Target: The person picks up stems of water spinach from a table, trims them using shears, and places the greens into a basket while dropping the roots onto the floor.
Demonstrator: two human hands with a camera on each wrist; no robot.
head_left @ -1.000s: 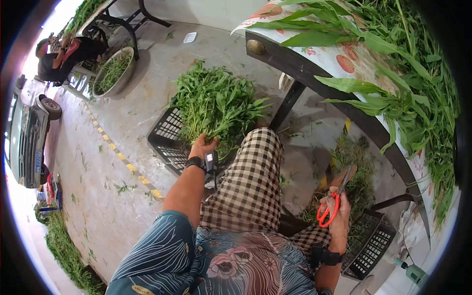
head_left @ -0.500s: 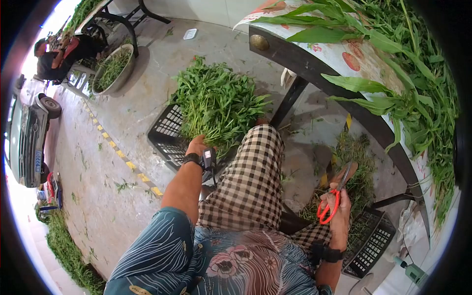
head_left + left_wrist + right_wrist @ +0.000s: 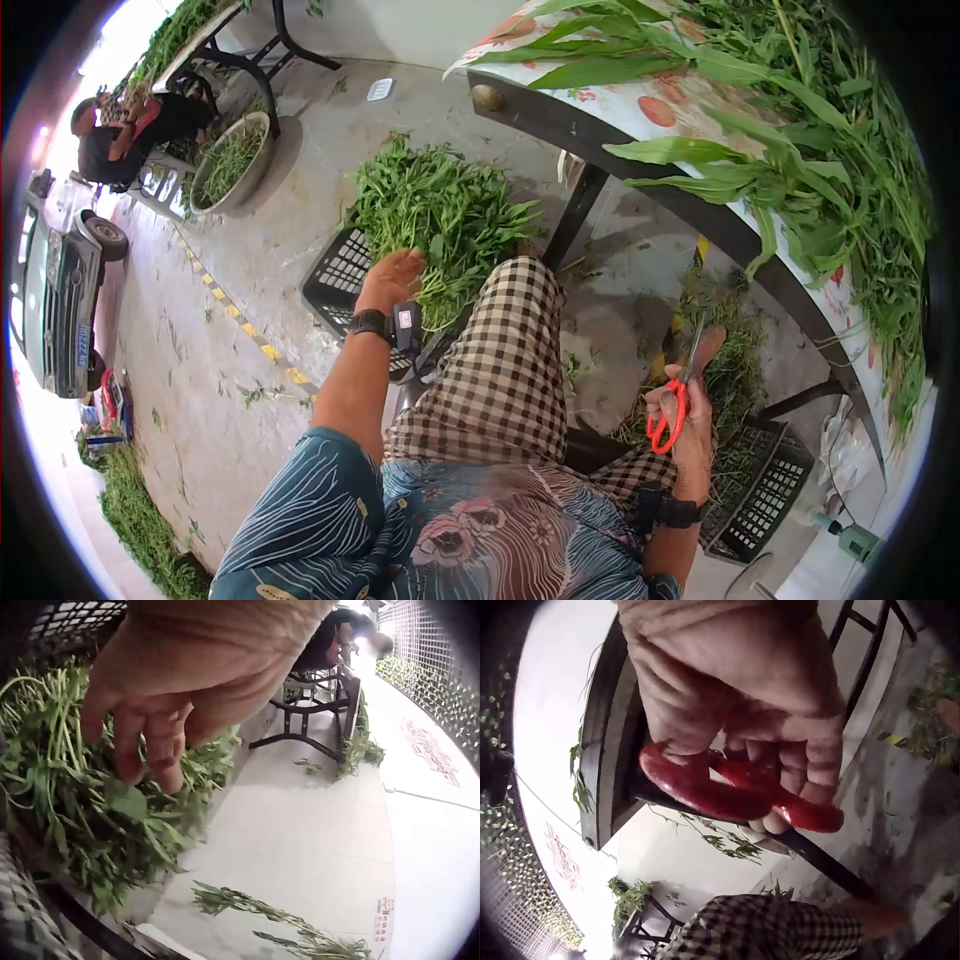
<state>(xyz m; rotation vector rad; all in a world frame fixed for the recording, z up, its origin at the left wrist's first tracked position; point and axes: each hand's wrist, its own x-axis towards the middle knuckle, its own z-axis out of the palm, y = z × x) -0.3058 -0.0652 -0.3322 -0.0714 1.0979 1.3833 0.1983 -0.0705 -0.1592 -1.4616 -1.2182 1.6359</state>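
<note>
A heap of leafy green stems [image 3: 440, 200] fills a black plastic crate [image 3: 335, 270] in front of the person. Over its near side is the left hand [image 3: 390, 280], its fingers loosely bent downward. In the left wrist view the fingertips [image 3: 171, 778] hang right at the leaves, gripping no stem. Beside the right knee, the right hand [image 3: 690, 420] holds scissors [image 3: 682, 400] with red handles, blades pointing up and away. The right wrist view shows the thumb and fingers around the red handles [image 3: 705, 793]; the blades are hidden there.
At the right, a table [image 3: 640, 130] carries long-leaved greens [image 3: 850, 170]. Below it lie loose stems [image 3: 735, 365] and a second black crate [image 3: 770, 490]. At the far left are a round basin [image 3: 258, 170] of greens, a seated person [image 3: 110, 145] and a car [image 3: 62, 300].
The left hand has let go of the stems at the near side of the heap and drawn up and a little left. The right hand keeps the scissors almost where they were.
</note>
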